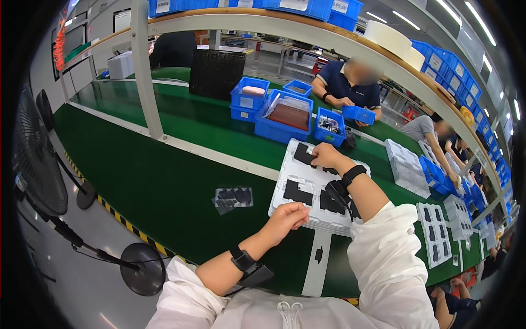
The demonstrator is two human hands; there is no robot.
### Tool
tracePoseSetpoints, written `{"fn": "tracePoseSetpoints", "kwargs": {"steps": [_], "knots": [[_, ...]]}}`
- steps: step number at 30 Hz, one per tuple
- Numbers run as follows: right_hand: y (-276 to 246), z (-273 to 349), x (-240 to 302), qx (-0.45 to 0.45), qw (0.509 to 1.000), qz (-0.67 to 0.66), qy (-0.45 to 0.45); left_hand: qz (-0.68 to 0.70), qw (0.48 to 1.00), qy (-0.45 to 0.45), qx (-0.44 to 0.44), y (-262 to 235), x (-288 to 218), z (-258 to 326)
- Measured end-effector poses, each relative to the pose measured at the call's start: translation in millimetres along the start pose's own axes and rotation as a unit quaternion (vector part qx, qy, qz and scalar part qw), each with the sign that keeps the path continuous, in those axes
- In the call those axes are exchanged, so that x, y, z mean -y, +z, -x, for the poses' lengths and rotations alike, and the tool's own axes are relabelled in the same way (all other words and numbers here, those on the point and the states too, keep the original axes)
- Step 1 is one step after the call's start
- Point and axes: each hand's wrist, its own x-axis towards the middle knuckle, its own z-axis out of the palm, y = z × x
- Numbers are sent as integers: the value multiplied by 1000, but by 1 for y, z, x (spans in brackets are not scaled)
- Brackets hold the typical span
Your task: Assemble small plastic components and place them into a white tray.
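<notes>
right hand (324, 156) hides part of a black piece (303, 154) it pinches on the white tray (307, 189), mid-bench; left hand (286, 217), fingers curled, grips the tray's near edge. blue bins (285, 118) hold blurry parts.

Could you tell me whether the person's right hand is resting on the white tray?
Yes, the right hand rests on a black piece at the white tray's far edge.

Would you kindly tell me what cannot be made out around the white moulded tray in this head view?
- Right hand: fingertips curl over a black flat part, grip hidden.
- Left hand: fingers fold under at the white moulded tray edge.
- Small black pieces on the green belt: too small to identify.
</notes>
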Motion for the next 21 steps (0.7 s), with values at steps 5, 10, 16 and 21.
{"fn": "tracePoseSetpoints", "kwargs": {"steps": [5,10,16,21], "knots": [[-28,72,32,-194,978,-61,-52,0,1000,17,3,5,-3,4],[-31,192,63,-216,935,-281,-14,-88,988,124,-41,9,-18,17],[-6,290,84,-167,801,-573,45,-300,920,242,75,64,-65,24],[6,306,84,-191,763,-617,7,-326,919,189,117,85,-64,22]]}}
